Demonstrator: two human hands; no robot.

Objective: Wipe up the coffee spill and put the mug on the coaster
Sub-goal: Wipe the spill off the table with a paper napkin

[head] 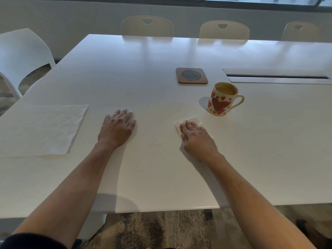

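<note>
right hand flat, pressing stained tissue on counter | left hand released, palm down | mug 1 o'clock of tissue, coaster at its 11 | near-full ceramic, probably sloshy: grip handle, 3 o'clock side

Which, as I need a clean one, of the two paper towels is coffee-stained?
The small folded paper towel pressed under the right hand, browned at its edge. The large paper towel lies spread, white, at the table's left.

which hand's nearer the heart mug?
Right. The right hand presses a tissue just in front-left of the mug; the left hand lies flat on the table, farther left.
</note>
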